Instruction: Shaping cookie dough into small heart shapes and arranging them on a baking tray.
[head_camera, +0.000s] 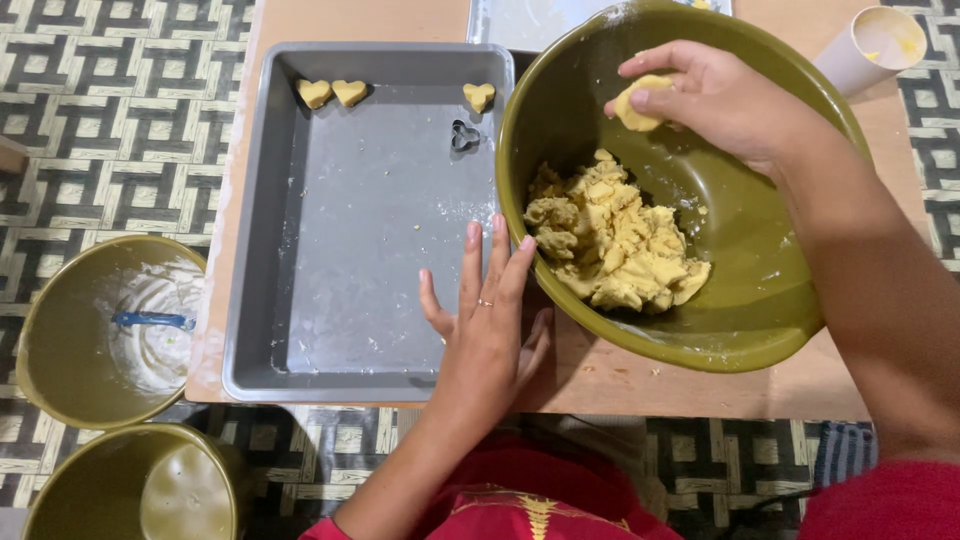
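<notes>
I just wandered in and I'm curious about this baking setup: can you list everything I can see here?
Large bowl: one, olive green, tilted on the table at right.
Dough: one crumbly yellow heap, inside the large bowl.
Dough piece: one, yellow, in the right hand.
Baking tray: one, grey, on the table at left of the large bowl.
Heart-shaped cookies: three, yellow, along the tray's far edge.
Cookie cutter: one, metal, heart-shaped, in the tray.
Table: one, light wood.
Floor bowls: two, olive green, lower left.
Cup: one, pale, top right.
Left hand: steadying the large bowl's rim.
Right hand: over the large bowl.
</notes>
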